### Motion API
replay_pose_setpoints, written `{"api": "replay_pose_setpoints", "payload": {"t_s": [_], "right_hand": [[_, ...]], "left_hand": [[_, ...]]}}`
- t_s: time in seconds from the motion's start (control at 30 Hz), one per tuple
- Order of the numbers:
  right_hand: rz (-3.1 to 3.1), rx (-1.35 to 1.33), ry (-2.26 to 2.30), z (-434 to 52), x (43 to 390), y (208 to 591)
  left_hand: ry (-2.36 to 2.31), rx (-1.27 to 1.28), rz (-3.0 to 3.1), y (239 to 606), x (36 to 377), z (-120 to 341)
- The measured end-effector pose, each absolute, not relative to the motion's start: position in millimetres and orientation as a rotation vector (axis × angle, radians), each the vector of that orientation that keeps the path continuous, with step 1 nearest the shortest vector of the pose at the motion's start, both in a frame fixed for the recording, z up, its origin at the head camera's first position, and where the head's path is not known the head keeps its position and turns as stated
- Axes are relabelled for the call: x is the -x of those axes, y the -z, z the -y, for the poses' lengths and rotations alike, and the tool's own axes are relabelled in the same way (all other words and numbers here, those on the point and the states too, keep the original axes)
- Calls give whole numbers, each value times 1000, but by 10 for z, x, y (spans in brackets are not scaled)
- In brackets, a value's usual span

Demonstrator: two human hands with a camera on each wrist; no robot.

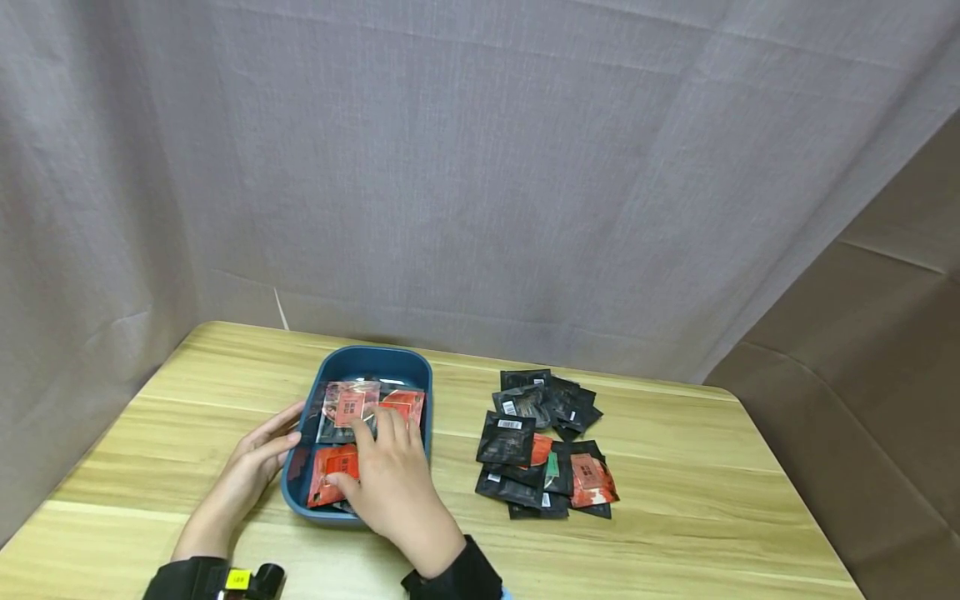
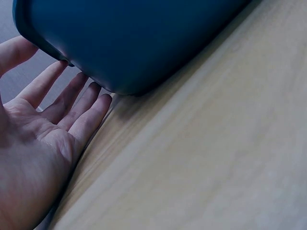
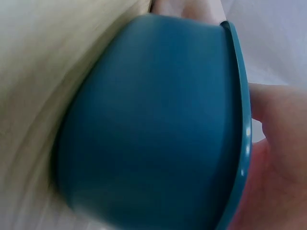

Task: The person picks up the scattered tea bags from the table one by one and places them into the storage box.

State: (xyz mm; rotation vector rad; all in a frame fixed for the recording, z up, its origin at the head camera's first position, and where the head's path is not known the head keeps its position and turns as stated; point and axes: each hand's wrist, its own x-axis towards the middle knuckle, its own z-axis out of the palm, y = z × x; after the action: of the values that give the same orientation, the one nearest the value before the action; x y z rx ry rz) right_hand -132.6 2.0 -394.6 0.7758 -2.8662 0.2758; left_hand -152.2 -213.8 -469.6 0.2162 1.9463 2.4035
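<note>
A dark blue plastic bin (image 1: 375,360) stands on the table with red and pink printed packets inside, among them a pink one (image 1: 349,407) and a red one (image 1: 318,492). My left hand (image 1: 243,475) rests its extended fingertips against the bin's left side; in the left wrist view the fingers (image 2: 88,117) meet the blue wall just below its rim. Over the bin's near right part is my right hand (image 1: 401,483), thumb at the red packet and fingers spread across the packets at the middle. Its fingertips are partly hidden behind the bin wall in the right wrist view.
Right of the bin lie two loose groups of mostly black packets: a far pile (image 1: 525,404) and a nearer one (image 1: 506,437) that includes a red packet (image 1: 588,475). A grey curtain (image 1: 480,208) hangs behind the wooden table (image 1: 675,500).
</note>
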Motion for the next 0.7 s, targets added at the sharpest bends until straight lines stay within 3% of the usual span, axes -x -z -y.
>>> {"api": "replay_pose_setpoints", "payload": {"t_s": [0.47, 0.7], "right_hand": [[2894, -577, -573, -539, 1616, 3813], [2992, -334, -597, -785, 1695, 3751]], "left_hand": [[-2404, -199, -1938, 4686, 1525, 2142], [-2387, -172, -1936, 4684, 1518, 2137]]}}
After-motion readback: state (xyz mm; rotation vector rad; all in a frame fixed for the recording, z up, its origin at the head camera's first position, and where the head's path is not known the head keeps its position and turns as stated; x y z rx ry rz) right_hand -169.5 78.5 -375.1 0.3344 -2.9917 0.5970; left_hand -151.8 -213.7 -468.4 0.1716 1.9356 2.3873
